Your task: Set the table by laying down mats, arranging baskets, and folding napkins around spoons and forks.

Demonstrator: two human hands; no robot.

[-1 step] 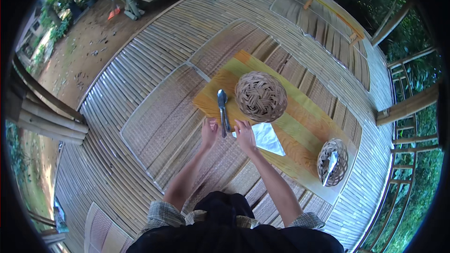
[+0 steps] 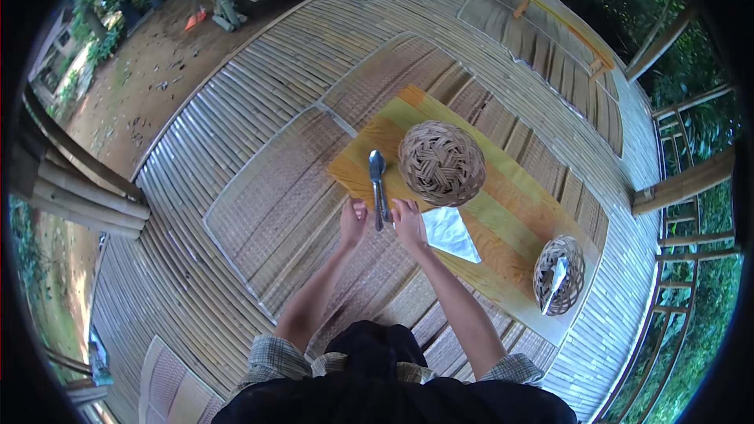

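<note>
A metal spoon and a second utensil, apparently a fork point(image 2: 378, 188), lie side by side at the left end of the low yellow-and-green table point(image 2: 503, 202). Their handles point toward me, reaching the near edge. My left hand point(image 2: 353, 221) is just left of the handles, fingers curled in, with nothing visible in it. On the other side, my right hand point(image 2: 407, 224) has its fingers apart beside the handle ends; whether they touch is too small to tell. A folded white napkin point(image 2: 450, 234) lies to its right. Beyond sits a round woven rattan piece point(image 2: 442, 163).
At the table's right end stands a woven basket point(image 2: 558, 275) holding a white-and-silver item. Woven mats point(image 2: 275, 180) cover the bamboo floor point(image 2: 188, 149) around the table. A small yellow bench point(image 2: 569, 27) stands far right. Bamboo posts point(image 2: 683, 180) and railings line the right side.
The table and its things sit slightly farther right in the picture, as the view shifts a little. My hands keep nearly the same pose beside the utensils.
</note>
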